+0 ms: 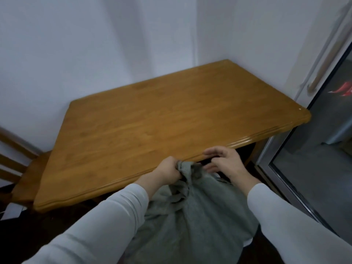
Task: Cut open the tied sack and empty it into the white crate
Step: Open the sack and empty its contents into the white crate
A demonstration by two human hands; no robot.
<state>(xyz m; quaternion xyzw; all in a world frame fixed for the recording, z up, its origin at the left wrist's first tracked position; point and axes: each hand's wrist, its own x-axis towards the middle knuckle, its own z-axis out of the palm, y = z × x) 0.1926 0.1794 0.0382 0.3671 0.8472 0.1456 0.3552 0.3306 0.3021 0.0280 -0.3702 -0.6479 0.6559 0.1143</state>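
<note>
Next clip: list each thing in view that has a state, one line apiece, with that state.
Grey-green cloth sack: still tied shut at the neck, uncut, held below the table edge.
Left hand: fist shut on the sack's gathered top.
Right hand: open, fingers spread beside the knot, gripping nothing.
Brown wooden table: top bare.
Glass sliding door: cannot tell whether open.

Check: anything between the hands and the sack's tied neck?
Nothing visible. Left hand already grips the bunched top of the grey sack; right hand is open just beside the knot. The table lies beyond. No white crate in view.
</note>
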